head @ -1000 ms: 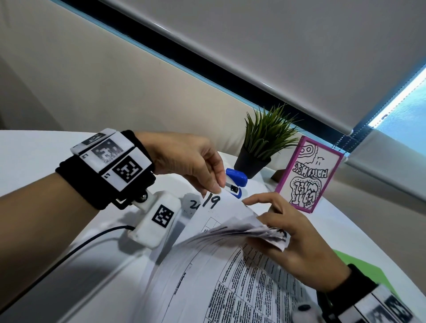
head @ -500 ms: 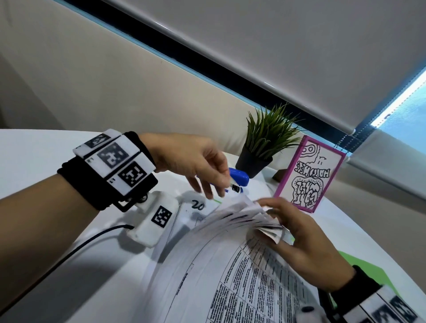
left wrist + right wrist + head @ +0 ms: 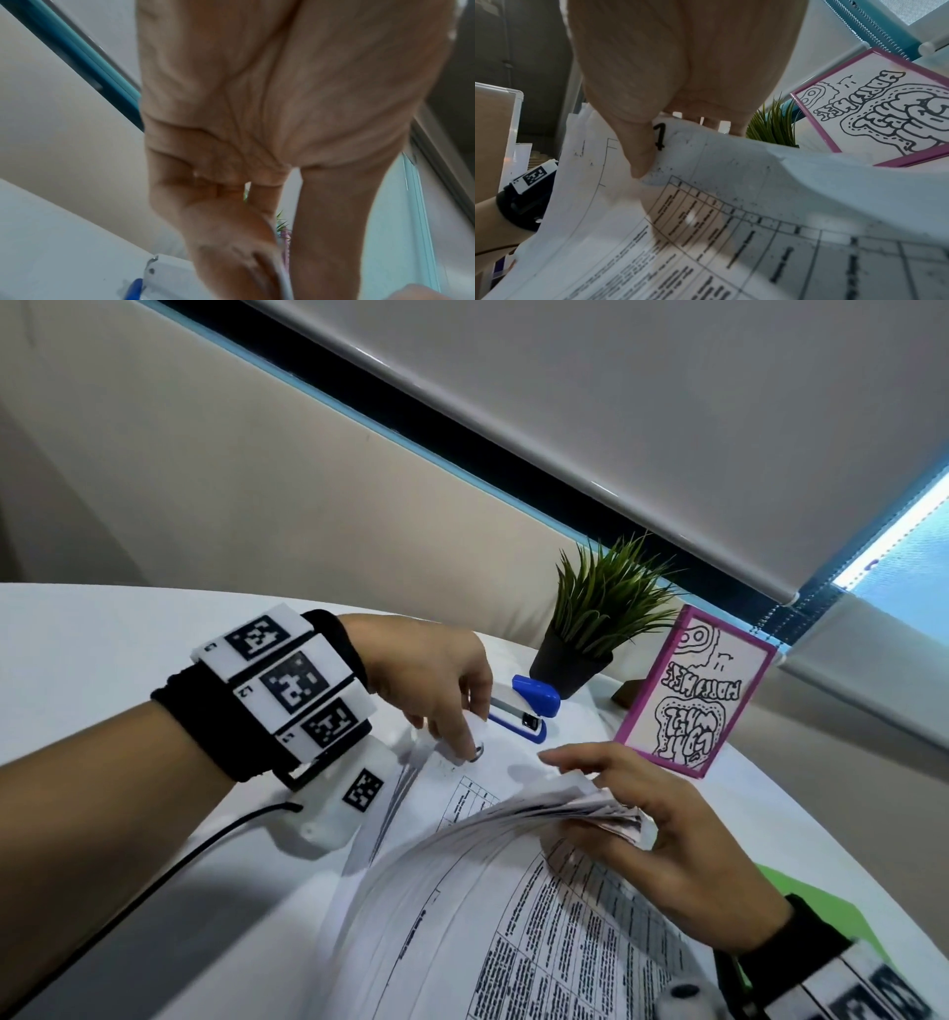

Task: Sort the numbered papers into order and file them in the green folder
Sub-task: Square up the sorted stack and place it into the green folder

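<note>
Numbered papers (image 3: 513, 906): stack on white table (image 3: 102, 660), far corner bent up, long axis running from camera toward window. Right hand (image 3: 667, 845) palm-down over lifted corner, thumb under, fingers curled over top, clamping bent sheets; handwritten digit beside thumb in right wrist view. Left hand (image 3: 431, 680) reaches from left, fingertips pointing down, pressing exposed lower sheet flat; fingers slightly apart. Green folder (image 3: 801, 906) under right wrist, mostly hidden. Blue stapler (image 3: 529, 711) just beyond left fingers; potted plant (image 3: 595, 618), pink-framed drawing (image 3: 693, 701) behind.
</note>
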Motion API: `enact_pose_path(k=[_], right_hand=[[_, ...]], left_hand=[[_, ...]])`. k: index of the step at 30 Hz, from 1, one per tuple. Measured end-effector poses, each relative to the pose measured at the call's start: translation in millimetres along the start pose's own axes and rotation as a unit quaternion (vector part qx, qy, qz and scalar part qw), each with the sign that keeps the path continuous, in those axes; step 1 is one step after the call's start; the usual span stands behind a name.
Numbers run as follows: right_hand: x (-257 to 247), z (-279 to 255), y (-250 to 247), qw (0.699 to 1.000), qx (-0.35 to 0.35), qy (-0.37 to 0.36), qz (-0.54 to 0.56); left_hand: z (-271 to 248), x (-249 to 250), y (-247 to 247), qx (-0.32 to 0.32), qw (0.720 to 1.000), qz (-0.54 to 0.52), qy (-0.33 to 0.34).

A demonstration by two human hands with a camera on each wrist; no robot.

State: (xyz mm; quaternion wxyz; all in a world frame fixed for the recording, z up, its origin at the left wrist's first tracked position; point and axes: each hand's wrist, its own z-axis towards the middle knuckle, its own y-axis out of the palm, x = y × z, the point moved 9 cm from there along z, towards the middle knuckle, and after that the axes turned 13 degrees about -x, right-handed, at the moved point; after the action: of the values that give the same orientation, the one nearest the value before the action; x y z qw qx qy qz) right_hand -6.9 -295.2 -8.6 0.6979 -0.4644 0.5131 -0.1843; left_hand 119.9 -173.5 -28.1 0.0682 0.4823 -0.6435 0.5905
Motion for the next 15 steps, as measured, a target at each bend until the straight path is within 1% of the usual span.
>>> enact_pose_path(k=[4,7,10,15], right_hand=[[2.9,-0.2,1.3,1.0,-0.014,0.023,-0.01],[6.0,-0.9,1.3,0.999,-0.018,0.033,0.003],[4.8,-1.2,0.6,0.999,-0.016,0.03,0.01],[1.6,-0.2,3.4,0.999,-0.027,0.023,0.009]], left_hand=[[-4.9,18.7,-7.2,0.036,0.997,-0.02,0.069],[-7.9,25.4,-11.3,0.05,0.995,-0.009,0.091],[-6.4,22.4,-8.3,0.035,0.996,-0.011,0.085],[-1.1,11.3,1.3,-0.004,0.999,-0.035,0.036]])
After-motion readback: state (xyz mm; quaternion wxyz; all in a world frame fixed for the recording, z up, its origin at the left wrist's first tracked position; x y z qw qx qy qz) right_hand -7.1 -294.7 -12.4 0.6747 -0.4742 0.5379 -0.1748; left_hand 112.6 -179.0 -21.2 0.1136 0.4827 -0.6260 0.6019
